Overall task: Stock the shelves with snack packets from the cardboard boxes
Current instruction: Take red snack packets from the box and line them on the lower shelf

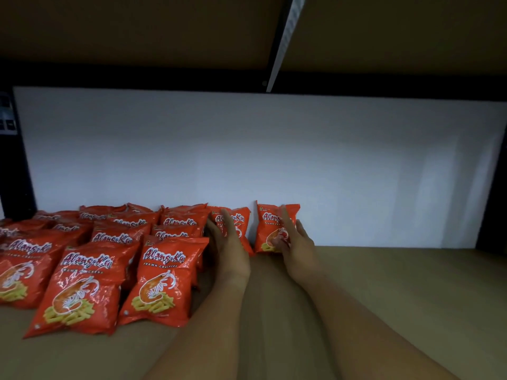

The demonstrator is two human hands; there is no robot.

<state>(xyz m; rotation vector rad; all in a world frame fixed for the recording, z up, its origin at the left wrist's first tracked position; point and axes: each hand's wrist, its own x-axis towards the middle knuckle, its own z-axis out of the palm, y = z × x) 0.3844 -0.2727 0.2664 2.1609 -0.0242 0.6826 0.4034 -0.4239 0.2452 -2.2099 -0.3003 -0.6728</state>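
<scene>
Two bare forearms reached from the bottom of the frame onto a wooden shelf (pixel 384 283) backed by a white panel (pixel 274 149). The left hand (pixel 229 248), fingers straight, rested against a red prawn-cracker packet (pixel 240 219) standing at the panel near centre. The right hand (pixel 295 244), fingers extended and relaxed, touched a separate upright packet (pixel 270 226) just right of it. Rows of matching packets (pixel 87 270) filled the lower left.

The left hand (pixel 229 246) covered much of one standing packet (pixel 241 220); the right hand (pixel 295 246) hid the lower right of another packet (pixel 270 229). Leftmost packets (pixel 11 270) ran off the frame's edge, back rows overlapped.
</scene>
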